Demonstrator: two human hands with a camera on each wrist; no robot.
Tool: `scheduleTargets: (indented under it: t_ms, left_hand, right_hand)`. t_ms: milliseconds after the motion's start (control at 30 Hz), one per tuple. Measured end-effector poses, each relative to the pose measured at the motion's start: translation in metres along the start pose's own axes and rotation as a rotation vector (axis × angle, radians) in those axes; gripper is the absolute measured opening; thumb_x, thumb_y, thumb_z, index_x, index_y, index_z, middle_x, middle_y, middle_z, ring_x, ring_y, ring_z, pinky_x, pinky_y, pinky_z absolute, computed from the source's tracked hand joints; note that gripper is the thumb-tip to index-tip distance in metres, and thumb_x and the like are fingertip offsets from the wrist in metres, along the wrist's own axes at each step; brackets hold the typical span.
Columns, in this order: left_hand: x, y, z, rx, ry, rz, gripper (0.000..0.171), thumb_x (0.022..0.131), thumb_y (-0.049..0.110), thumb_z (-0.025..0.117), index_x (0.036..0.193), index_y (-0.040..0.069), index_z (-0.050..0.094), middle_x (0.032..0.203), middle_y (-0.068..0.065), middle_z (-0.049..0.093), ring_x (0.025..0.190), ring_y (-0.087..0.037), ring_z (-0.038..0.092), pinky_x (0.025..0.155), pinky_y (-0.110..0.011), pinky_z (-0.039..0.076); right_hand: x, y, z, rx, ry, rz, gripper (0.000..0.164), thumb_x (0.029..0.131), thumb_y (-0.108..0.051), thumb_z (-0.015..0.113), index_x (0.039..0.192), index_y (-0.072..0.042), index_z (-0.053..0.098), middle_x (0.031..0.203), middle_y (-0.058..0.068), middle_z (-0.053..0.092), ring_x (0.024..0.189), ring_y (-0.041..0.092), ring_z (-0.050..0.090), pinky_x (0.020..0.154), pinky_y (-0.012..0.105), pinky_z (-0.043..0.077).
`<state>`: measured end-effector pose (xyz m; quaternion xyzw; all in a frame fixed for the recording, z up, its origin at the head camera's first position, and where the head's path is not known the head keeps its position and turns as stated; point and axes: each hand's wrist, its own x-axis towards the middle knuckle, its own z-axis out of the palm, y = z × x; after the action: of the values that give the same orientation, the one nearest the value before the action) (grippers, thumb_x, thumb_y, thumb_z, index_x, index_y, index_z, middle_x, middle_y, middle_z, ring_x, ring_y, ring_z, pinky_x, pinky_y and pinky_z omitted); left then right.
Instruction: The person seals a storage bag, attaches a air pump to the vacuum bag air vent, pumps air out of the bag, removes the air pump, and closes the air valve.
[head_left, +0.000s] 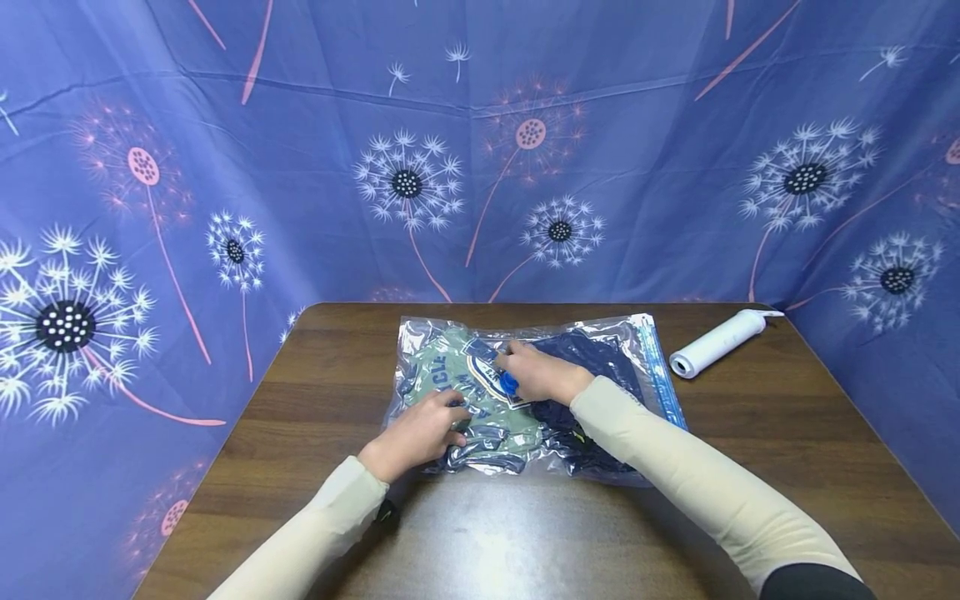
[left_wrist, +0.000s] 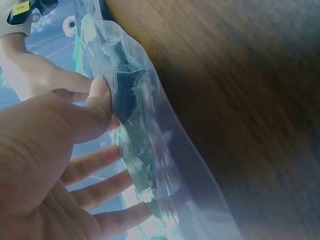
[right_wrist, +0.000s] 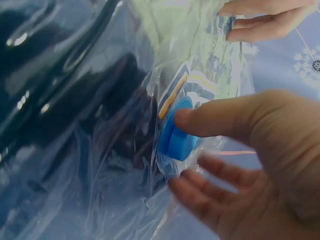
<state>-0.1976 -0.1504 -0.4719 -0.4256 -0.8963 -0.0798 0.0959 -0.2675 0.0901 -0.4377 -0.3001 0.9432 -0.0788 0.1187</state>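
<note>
A clear plastic storage bag (head_left: 555, 467) lies flat on the table, with a folded green printed garment (head_left: 442, 358) in its left half and dark navy clothing (head_left: 607, 354) in its right half. Near its middle sits a round blue valve cap (right_wrist: 181, 137), beside a printed label (head_left: 483, 367). My right hand (head_left: 536, 372) is at this cap, thumb against its side; the index finger is mostly hidden in the right wrist view. At the bag's near left, my left hand (head_left: 423, 429) touches the plastic with its fingers spread and loosely bent.
On the table's (head_left: 300, 400) right side lies a white cylindrical pump (head_left: 720, 342) with a narrow tip. A blue zip strip (head_left: 660, 375) runs along the bag's right end. Behind the table hangs a blue dandelion-print cloth (head_left: 480, 167).
</note>
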Motion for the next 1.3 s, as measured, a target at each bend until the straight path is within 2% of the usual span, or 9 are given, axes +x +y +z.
scheduleTargets:
  t_ms: [133, 333, 567, 667, 800, 1100, 1300]
  left_hand:
    - [-0.0008, 0.0002, 0.0003, -0.001, 0.000, 0.001, 0.032, 0.084, 0.029, 0.084, 0.108, 0.009, 0.077, 0.118, -0.015, 0.069, 0.101, -0.031, 0.068, 0.096, -0.044, 0.057]
    - [-0.0015, 0.0012, -0.0005, -0.015, -0.002, -0.005, 0.030, 0.084, 0.028, 0.084, 0.106, 0.009, 0.078, 0.118, -0.016, 0.069, 0.101, -0.032, 0.068, 0.095, -0.045, 0.057]
    - [-0.0008, 0.0025, -0.0028, -0.019, -0.015, -0.024, 0.032, 0.084, 0.029, 0.084, 0.108, 0.009, 0.078, 0.118, -0.015, 0.069, 0.100, -0.031, 0.068, 0.094, -0.045, 0.057]
    - [-0.0011, 0.0023, -0.0032, -0.013, -0.015, -0.023, 0.033, 0.083, 0.028, 0.084, 0.108, 0.008, 0.078, 0.118, -0.016, 0.069, 0.100, -0.030, 0.068, 0.094, -0.045, 0.057]
    - [-0.0011, 0.0017, -0.0025, -0.008, -0.016, -0.019, 0.033, 0.084, 0.029, 0.084, 0.108, 0.008, 0.078, 0.118, -0.016, 0.069, 0.102, -0.030, 0.068, 0.095, -0.046, 0.057]
    - [-0.0002, 0.0009, -0.0012, -0.009, -0.012, -0.017, 0.033, 0.083, 0.029, 0.084, 0.107, 0.008, 0.078, 0.118, -0.016, 0.069, 0.101, -0.030, 0.068, 0.094, -0.045, 0.057]
    - [0.0010, 0.0008, -0.0016, -0.014, -0.008, -0.005, 0.033, 0.083, 0.030, 0.084, 0.107, 0.008, 0.078, 0.118, -0.016, 0.069, 0.102, -0.031, 0.069, 0.094, -0.045, 0.057]
  right_hand:
    - [-0.0006, -0.0007, 0.0034, 0.005, -0.021, -0.048, 0.045, 0.085, 0.000, 0.079, 0.126, -0.013, 0.068, 0.139, 0.019, 0.053, 0.122, 0.035, 0.058, 0.099, 0.046, 0.055]
    - [0.0016, -0.0021, 0.0070, -0.036, -0.003, -0.069, 0.033, 0.086, -0.010, 0.084, 0.117, -0.010, 0.074, 0.136, 0.020, 0.060, 0.125, 0.039, 0.060, 0.102, 0.047, 0.055]
    - [0.0029, -0.0051, 0.0058, -0.055, 0.035, -0.091, 0.030, 0.086, 0.008, 0.073, 0.114, -0.005, 0.075, 0.122, 0.017, 0.068, 0.113, 0.034, 0.067, 0.096, 0.041, 0.058]
    - [0.0033, -0.0061, 0.0049, -0.069, 0.061, -0.110, 0.032, 0.083, 0.011, 0.069, 0.111, -0.003, 0.076, 0.117, 0.016, 0.070, 0.108, 0.033, 0.068, 0.095, 0.041, 0.058]
    - [0.0034, -0.0056, 0.0047, -0.094, 0.094, -0.132, 0.031, 0.078, 0.010, 0.071, 0.106, -0.002, 0.077, 0.106, 0.015, 0.072, 0.098, 0.030, 0.069, 0.089, 0.041, 0.059]
    - [0.0023, -0.0043, 0.0050, -0.087, 0.096, -0.110, 0.031, 0.078, 0.008, 0.071, 0.107, -0.001, 0.076, 0.103, 0.014, 0.071, 0.094, 0.028, 0.067, 0.085, 0.040, 0.059]
    - [0.0005, -0.0032, 0.0050, -0.050, 0.026, -0.027, 0.037, 0.084, 0.001, 0.073, 0.120, -0.007, 0.070, 0.120, 0.019, 0.062, 0.097, 0.027, 0.063, 0.086, 0.042, 0.058]
